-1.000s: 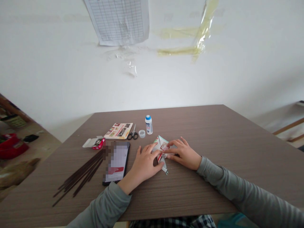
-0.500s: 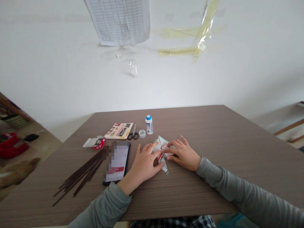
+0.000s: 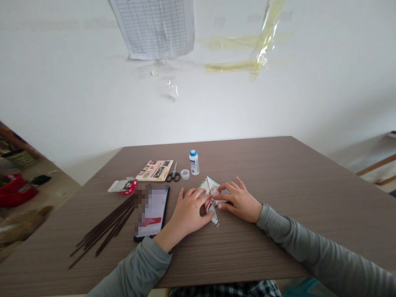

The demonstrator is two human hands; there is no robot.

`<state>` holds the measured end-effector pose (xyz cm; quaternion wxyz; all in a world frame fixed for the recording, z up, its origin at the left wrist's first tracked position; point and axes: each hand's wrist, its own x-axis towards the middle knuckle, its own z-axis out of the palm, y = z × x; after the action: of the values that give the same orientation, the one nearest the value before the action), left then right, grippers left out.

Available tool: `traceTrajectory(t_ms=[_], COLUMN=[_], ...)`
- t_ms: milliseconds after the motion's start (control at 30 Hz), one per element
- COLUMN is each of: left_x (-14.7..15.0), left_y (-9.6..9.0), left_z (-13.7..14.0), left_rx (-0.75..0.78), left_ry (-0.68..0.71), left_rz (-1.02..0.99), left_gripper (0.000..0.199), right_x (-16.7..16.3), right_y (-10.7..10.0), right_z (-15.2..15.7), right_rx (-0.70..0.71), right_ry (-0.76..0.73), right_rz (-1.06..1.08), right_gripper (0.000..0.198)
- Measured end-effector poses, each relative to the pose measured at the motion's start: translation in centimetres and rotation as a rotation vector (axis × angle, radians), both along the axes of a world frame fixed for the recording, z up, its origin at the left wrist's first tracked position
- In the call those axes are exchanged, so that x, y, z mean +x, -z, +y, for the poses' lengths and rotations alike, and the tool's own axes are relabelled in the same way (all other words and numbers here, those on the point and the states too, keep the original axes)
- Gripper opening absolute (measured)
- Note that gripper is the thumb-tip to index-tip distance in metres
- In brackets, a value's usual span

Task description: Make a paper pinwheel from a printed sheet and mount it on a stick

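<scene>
A folded piece of printed paper point(image 3: 212, 184) lies on the table between my hands, with a pointed corner at the top and another toward me. My left hand point(image 3: 189, 211) holds its left side, fingertips on the upper part and thumb by the lower tip. On the right side, my right hand point(image 3: 243, 202) grips the paper with bent fingers and thumb. The fingers cover much of the middle, so the folds there are hidden. Beyond the paper stands a white bottle with a blue cap point(image 3: 194, 163).
Left of my hands lie a phone point(image 3: 154, 210), a bundle of thin dark sticks point(image 3: 107, 222) and an open red-and-white box point(image 3: 127, 186). Farther back are a printed booklet point(image 3: 154, 170), scissors point(image 3: 173, 174) and a translucent round cap point(image 3: 185, 174). A wall rises behind the table point(image 3: 278, 165).
The fingers of both hands have shifted very slightly on the paper. Everything else looks the same.
</scene>
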<state>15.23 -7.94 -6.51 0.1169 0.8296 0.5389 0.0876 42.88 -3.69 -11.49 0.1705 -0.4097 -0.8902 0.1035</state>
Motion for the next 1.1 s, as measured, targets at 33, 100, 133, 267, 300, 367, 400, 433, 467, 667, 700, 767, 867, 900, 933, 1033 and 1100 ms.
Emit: traceTrajectory(t_ms=[33, 100, 133, 267, 300, 367, 400, 433, 467, 667, 700, 767, 867, 900, 933, 1033, 1100], left_x=[0.0, 0.0, 0.0, 0.0, 0.0, 0.1, 0.1, 0.2, 0.2, -0.2, -0.4, -0.7, -1.2, -1.4, -1.5, -1.8, -2.0], left_y=[-0.1, -0.2, -0.3, -0.4, -0.4, -0.4, -0.3, -0.3, -0.2, 0.5, 0.6, 0.9, 1.1, 1.1, 1.0, 1.0, 1.1], left_z=[0.0, 0.0, 0.0, 0.0, 0.0, 0.0, 0.0, 0.0, 0.0, 0.4, 0.4, 0.6, 1.0, 1.0, 1.1, 1.2, 1.2], left_rx=[0.002, -0.002, -0.008, -0.035, -0.036, -0.038, -0.036, -0.030, -0.023, 0.010, 0.024, 0.060, 0.087, 0.085, 0.083, 0.097, 0.118], left_ry=[0.003, 0.008, 0.007, -0.007, -0.010, -0.014, -0.015, -0.016, -0.018, -0.060, -0.064, -0.065, -0.073, -0.080, -0.087, -0.100, -0.102], left_rz=[0.003, 0.016, 0.021, 0.015, 0.015, 0.019, 0.018, 0.010, -0.002, -0.066, -0.070, -0.077, -0.066, -0.062, -0.060, -0.078, -0.090], left_gripper=[0.055, 0.055, 0.055, 0.056, 0.055, 0.056, 0.058, 0.059, 0.062, 0.072, 0.069, 0.061, 0.054, 0.054, 0.053, 0.053, 0.054], right_x=[0.0, 0.2, 0.3, 0.6, 0.7, 0.8, 0.8, 0.8, 0.8, 0.7, 0.7, 0.8, 1.0, 1.1, 1.2, 1.6, 1.8], right_y=[0.0, 0.1, 0.1, 0.2, 0.3, 0.3, 0.4, 0.4, 0.4, 0.2, 0.1, 0.1, 0.3, 0.4, 0.6, 1.0, 1.2], right_z=[0.0, 0.1, 0.1, 0.5, 0.5, 0.6, 0.6, 0.6, 0.6, 0.3, 0.3, 0.4, 0.6, 0.7, 0.8, 1.3, 1.5], right_rx=[-0.002, -0.014, -0.022, -0.066, -0.076, -0.087, -0.087, -0.085, -0.079, -0.038, -0.032, -0.008, 0.044, 0.059, 0.073, 0.099, 0.096], right_ry=[-0.002, -0.012, -0.017, -0.010, 0.000, 0.019, 0.025, 0.028, 0.028, 0.022, 0.023, 0.023, 0.025, 0.028, 0.032, 0.038, 0.023], right_rz=[0.001, 0.004, 0.008, 0.061, 0.077, 0.101, 0.107, 0.110, 0.111, 0.110, 0.110, 0.115, 0.139, 0.149, 0.158, 0.154, 0.120], right_gripper=[0.037, 0.039, 0.040, 0.045, 0.047, 0.050, 0.050, 0.050, 0.049, 0.040, 0.038, 0.036, 0.032, 0.033, 0.034, 0.046, 0.057])
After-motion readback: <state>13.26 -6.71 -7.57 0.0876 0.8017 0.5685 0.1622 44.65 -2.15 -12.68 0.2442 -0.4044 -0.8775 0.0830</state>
